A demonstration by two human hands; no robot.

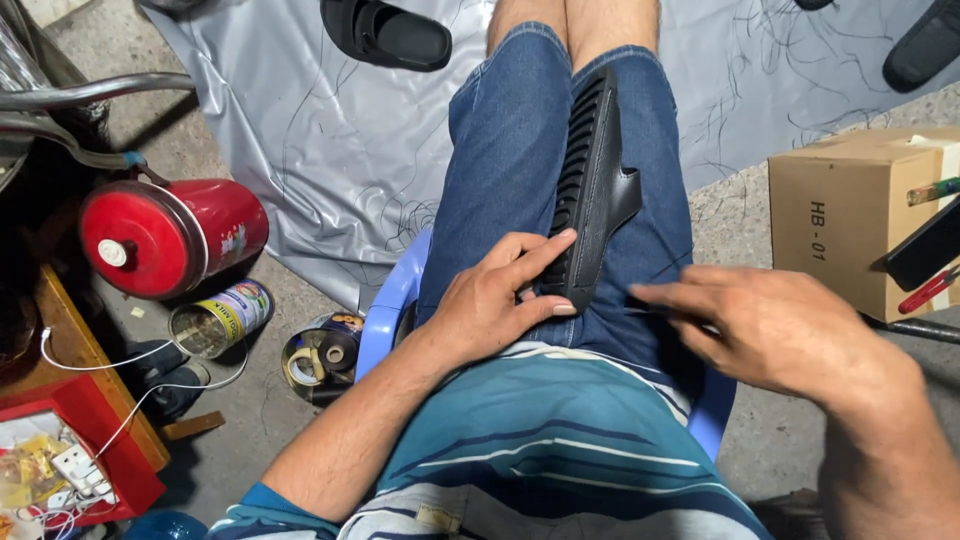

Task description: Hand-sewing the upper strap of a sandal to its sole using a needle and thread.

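**Sandal pinned on lap, right hand closing in**

Holding the black sandal [592,190] on edge along the thighs, long axis running away from the body. Left hand [495,300] had fingers [545,250] clamped on its near end. Right hand [775,330] sat just right of that end, fingers pinched on a thin tool, too blurred to identify.

My left hand [500,295] grips the near end of the sandal [592,190] lying on edge along my lap. Just right of that grip hovers my right hand [770,330]. Far left lie a canister [165,235] and tins [215,318]; far right, a cardboard box [850,215].
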